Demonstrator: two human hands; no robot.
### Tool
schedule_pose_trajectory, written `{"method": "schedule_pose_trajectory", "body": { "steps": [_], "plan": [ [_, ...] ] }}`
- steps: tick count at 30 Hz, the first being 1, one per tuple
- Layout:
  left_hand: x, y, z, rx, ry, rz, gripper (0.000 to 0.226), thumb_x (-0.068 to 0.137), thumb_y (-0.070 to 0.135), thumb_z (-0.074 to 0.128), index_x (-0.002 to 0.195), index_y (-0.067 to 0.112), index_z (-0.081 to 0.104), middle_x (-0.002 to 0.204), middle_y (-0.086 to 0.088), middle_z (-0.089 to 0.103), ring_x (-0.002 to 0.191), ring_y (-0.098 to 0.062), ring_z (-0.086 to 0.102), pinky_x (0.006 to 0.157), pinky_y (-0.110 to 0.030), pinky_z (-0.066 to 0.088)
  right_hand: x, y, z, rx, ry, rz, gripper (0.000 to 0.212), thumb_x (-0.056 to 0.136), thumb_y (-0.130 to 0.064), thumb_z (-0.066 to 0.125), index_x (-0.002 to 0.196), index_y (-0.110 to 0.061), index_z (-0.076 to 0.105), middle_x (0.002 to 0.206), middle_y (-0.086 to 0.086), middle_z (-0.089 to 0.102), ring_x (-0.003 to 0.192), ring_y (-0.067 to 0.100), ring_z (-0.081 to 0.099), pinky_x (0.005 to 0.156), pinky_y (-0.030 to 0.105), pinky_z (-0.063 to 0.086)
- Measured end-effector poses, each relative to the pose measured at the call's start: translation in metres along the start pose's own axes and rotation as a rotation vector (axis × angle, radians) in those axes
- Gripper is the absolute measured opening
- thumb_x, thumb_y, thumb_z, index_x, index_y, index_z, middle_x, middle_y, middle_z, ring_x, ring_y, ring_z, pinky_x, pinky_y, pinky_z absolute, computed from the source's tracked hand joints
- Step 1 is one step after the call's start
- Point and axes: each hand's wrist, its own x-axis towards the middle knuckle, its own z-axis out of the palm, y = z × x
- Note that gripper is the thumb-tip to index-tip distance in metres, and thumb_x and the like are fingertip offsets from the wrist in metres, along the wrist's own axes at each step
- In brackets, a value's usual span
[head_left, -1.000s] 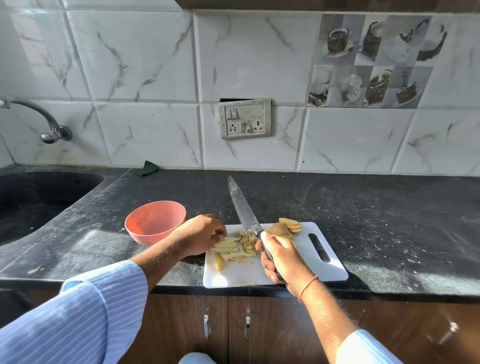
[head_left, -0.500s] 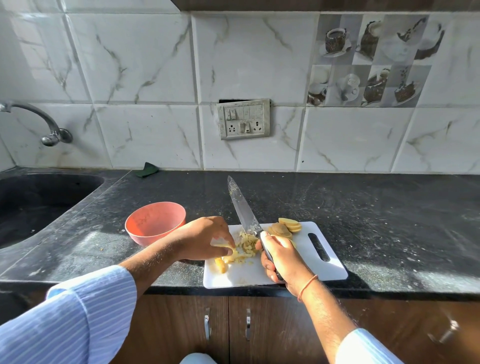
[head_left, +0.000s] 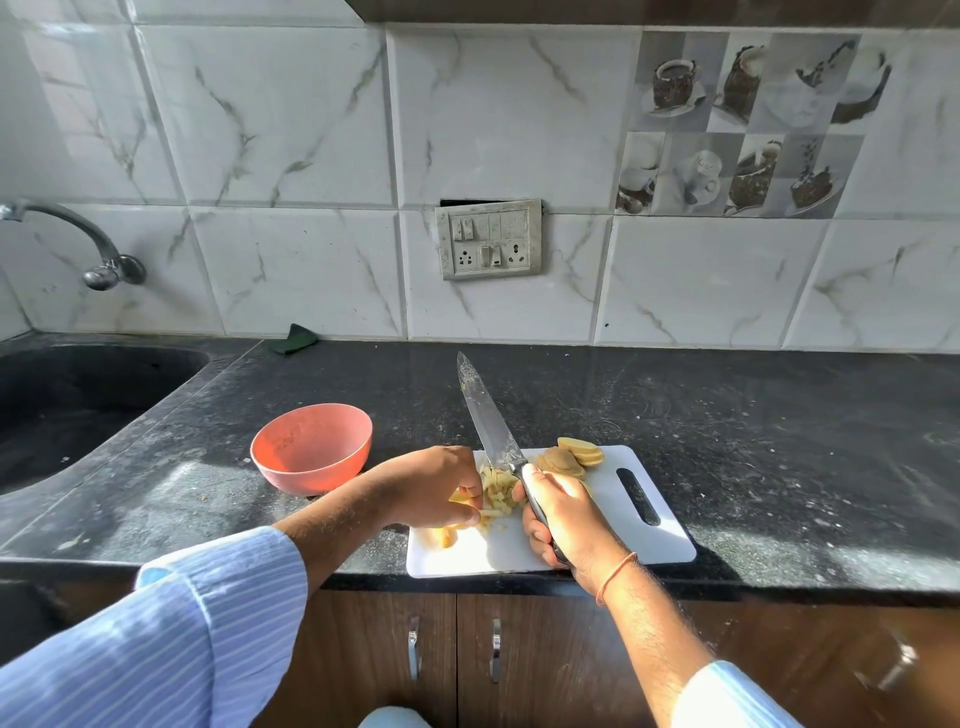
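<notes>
Cut pieces lie in a small yellow heap on the left part of the white board, which sits at the front edge of the dark worktop. The heap is right between the two hands. From the left hand it is at 3 o'clock, and from the right hand it is at 9 o'clock.

The left hand is nearer. Its fingers are bent and touch the heap, and they seem to pinch a few pieces with the thumb. The right hand is wrapped tight round the handle of the knife.

The knife runs long from 5 o'clock to 11 o'clock. The handle is near me and the tip points away, out past the far edge of the board. The blade's lower part sits at the heap's far end. The heap is longer from 12 to 6 than from side to side. The small sticks in it point many ways, so I cannot give them one line.

I think I should bunch the pieces next, then chop across them.

Some round slices wait at 1 o'clock from the heap. A pink bowl stands on the worktop at 9 o'clock from the board.
</notes>
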Motion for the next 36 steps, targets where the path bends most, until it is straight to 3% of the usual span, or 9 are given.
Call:
{"method": "schedule_pose_trajectory", "body": {
  "steps": [4, 7, 9, 13, 18, 22, 27, 31, 36],
  "plan": [
    [0.001, -0.004, -0.006, -0.055, 0.002, -0.001, 0.022, 0.1, 0.04, 0.068, 0.118, 0.029, 0.073, 0.119, 0.01, 0.056, 0.107, -0.009, 0.056, 0.089, -0.027, 0.047, 0.0, 0.001, -0.001, 0.005, 0.004, 0.001, 0.043, 0.111, -0.045, 0.041, 0.094, -0.009, 0.058, 0.054, 0.004, 0.04, 0.042, 0.017, 0.033, 0.04, 0.023, 0.028],
    [0.004, -0.013, -0.019, -0.077, 0.08, -0.045, 0.018, 0.1, 0.036, 0.068, 0.115, 0.027, 0.073, 0.113, 0.011, 0.059, 0.101, -0.006, 0.056, 0.074, -0.016, 0.04, 0.001, 0.002, -0.001, 0.005, 0.007, -0.001, 0.042, 0.112, -0.045, 0.041, 0.093, -0.01, 0.058, 0.054, 0.004, 0.039, 0.044, 0.017, 0.033, 0.041, 0.023, 0.027],
    [0.007, -0.02, -0.023, -0.04, 0.154, -0.117, 0.016, 0.099, 0.033, 0.071, 0.112, 0.025, 0.076, 0.109, 0.01, 0.067, 0.094, -0.006, 0.059, 0.069, -0.016, 0.041, 0.002, 0.002, 0.0, 0.009, 0.007, 0.0, 0.043, 0.111, -0.045, 0.041, 0.093, -0.011, 0.059, 0.054, 0.004, 0.039, 0.044, 0.017, 0.032, 0.042, 0.024, 0.027],
    [0.011, -0.028, -0.016, 0.044, 0.169, -0.222, 0.018, 0.096, 0.03, 0.073, 0.11, 0.03, 0.082, 0.106, 0.011, 0.08, 0.089, -0.008, 0.072, 0.079, -0.027, 0.059, 0.0, 0.001, -0.001, -0.001, 0.008, -0.009, 0.042, 0.112, -0.043, 0.04, 0.094, -0.009, 0.058, 0.054, 0.005, 0.04, 0.043, 0.018, 0.034, 0.041, 0.023, 0.028],
    [0.005, -0.029, -0.018, 0.025, 0.051, -0.16, 0.025, 0.101, 0.04, 0.064, 0.121, 0.034, 0.078, 0.117, 0.016, 0.077, 0.097, -0.004, 0.07, 0.083, -0.025, 0.056, 0.002, 0.002, -0.001, -0.001, -0.001, -0.008, 0.042, 0.112, -0.042, 0.04, 0.095, -0.009, 0.058, 0.054, 0.005, 0.04, 0.041, 0.017, 0.034, 0.04, 0.023, 0.027],
    [-0.008, -0.03, -0.02, -0.003, 0.059, -0.005, 0.031, 0.094, 0.048, 0.071, 0.125, 0.044, 0.073, 0.128, 0.023, 0.063, 0.117, 0.003, 0.057, 0.099, -0.024, 0.046, 0.004, 0.003, -0.002, 0.025, -0.007, 0.001, 0.042, 0.112, -0.043, 0.04, 0.094, -0.009, 0.056, 0.053, 0.005, 0.038, 0.039, 0.017, 0.031, 0.04, 0.021, 0.024],
    [-0.01, -0.011, -0.015, 0.063, 0.066, 0.099, 0.02, 0.09, 0.047, 0.075, 0.11, 0.046, 0.078, 0.124, 0.024, 0.058, 0.111, 0.007, 0.052, 0.089, -0.024, 0.047, 0.003, 0.004, -0.003, 0.035, -0.01, 0.007, 0.042, 0.112, -0.045, 0.041, 0.094, -0.011, 0.057, 0.053, 0.004, 0.038, 0.04, 0.016, 0.031, 0.04, 0.022, 0.024],
    [-0.003, -0.001, -0.01, 0.109, 0.067, 0.069, 0.025, 0.084, 0.051, 0.077, 0.106, 0.038, 0.079, 0.118, 0.021, 0.059, 0.106, -0.004, 0.059, 0.087, -0.034, 0.056, 0.005, 0.005, -0.002, 0.038, -0.012, -0.001, 0.042, 0.111, -0.046, 0.042, 0.094, -0.011, 0.057, 0.054, 0.005, 0.038, 0.041, 0.016, 0.032, 0.04, 0.023, 0.026],
    [0.004, 0.008, -0.009, 0.133, 0.039, -0.003, 0.034, 0.08, 0.05, 0.081, 0.106, 0.028, 0.078, 0.111, 0.013, 0.063, 0.097, -0.011, 0.063, 0.084, -0.037, 0.059, 0.003, 0.005, -0.002, 0.036, -0.013, -0.031, 0.042, 0.111, -0.044, 0.043, 0.088, -0.012, 0.057, 0.054, 0.006, 0.038, 0.041, 0.017, 0.032, 0.041, 0.025, 0.027]
  ]
}}
